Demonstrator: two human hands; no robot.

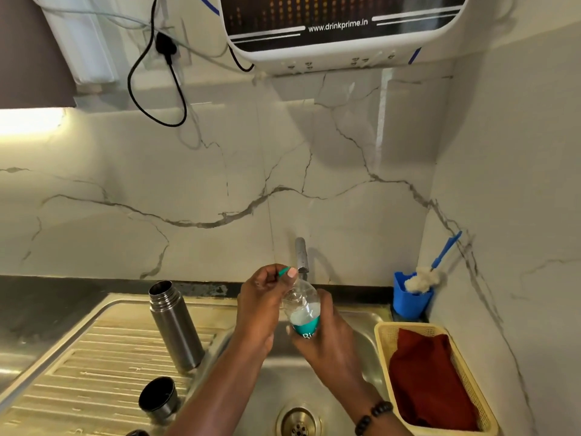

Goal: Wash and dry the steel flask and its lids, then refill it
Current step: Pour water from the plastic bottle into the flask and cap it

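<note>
The steel flask (174,325) stands upright and uncapped on the ribbed drainboard (78,372), left of the sink basin. Its steel cup lid (158,398) lies near the front of the drainboard, and a dark rim of another lid (138,433) shows at the bottom edge. Over the basin, my right hand (327,338) grips a clear plastic bottle (301,309) with a teal label and some white liquid inside. My left hand (264,297) pinches the bottle's small green cap (284,271) just above its neck, below the tap (301,254).
A blue holder (408,302) with a bottle brush (423,278) stands at the back right corner. A yellow basket (385,336) holding a red cloth (430,376) sits right of the basin. The drain (298,421) lies below my arms. A water purifier (339,29) hangs overhead.
</note>
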